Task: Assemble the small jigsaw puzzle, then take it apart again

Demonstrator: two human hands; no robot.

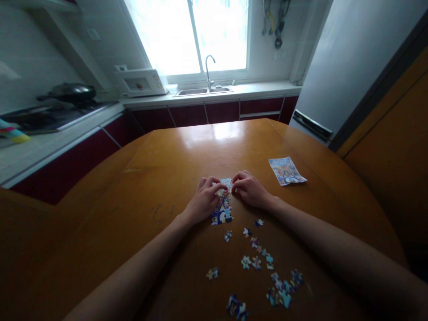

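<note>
A partly joined jigsaw puzzle (223,213) lies on the round wooden table (187,151). My left hand (204,199) rests on its left side, fingers curled and pinching at a piece near the top. On the right side, my right hand (250,189) has its fingers bent down onto the puzzle's upper edge. Several loose puzzle pieces (261,261) are scattered on the table nearer to me, apart from both hands.
A printed picture card (286,170) lies on the table to the right of my hands. Behind the table run a counter with a sink (203,91), a microwave (142,82) and a stove with a wok (72,92). A fridge (347,67) stands right.
</note>
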